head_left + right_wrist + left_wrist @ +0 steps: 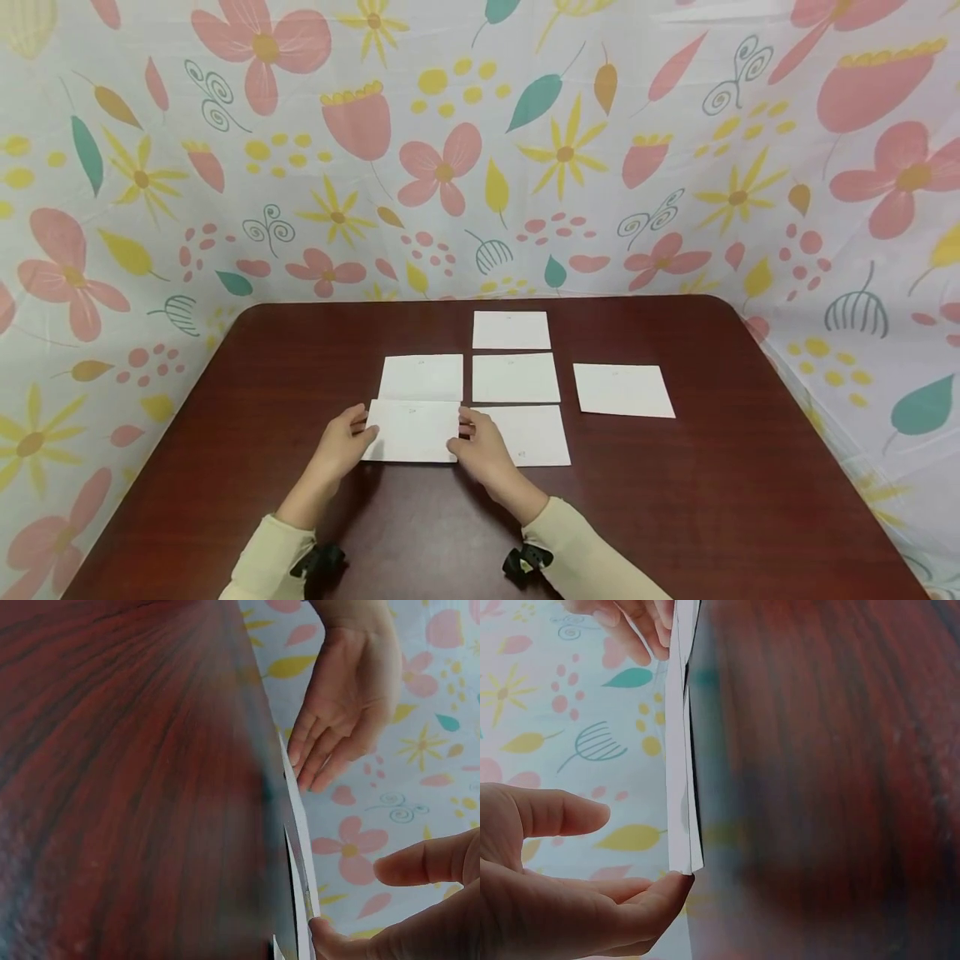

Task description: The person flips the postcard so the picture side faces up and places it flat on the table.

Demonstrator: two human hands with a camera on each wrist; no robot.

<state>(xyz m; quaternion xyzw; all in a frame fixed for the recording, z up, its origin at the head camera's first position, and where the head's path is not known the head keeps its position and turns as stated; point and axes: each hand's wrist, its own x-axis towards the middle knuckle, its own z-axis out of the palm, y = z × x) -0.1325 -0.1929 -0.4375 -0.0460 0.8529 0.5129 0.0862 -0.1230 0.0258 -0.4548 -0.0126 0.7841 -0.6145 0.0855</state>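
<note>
A white card (411, 432) with a small faint mark lies at the front left of a group of white cards. My left hand (341, 444) is at its left edge and my right hand (483, 450) at its right edge. In the left wrist view, the left fingertips touch the end of the thin white card edge (676, 765), while the thumb stands apart from it. The right wrist view shows a right fingertip at the card edge (300, 825), the thumb likewise raised away. Directly behind is another white card (422, 377), its near edge meeting the front card.
A column of white cards runs beside it: a far card (512, 330), a middle card (515, 378) and a near card (536, 437), partly behind my right hand. One more card (624, 390) lies apart at the right. The dark wooden table (712, 500) meets a flowered cloth (570, 242).
</note>
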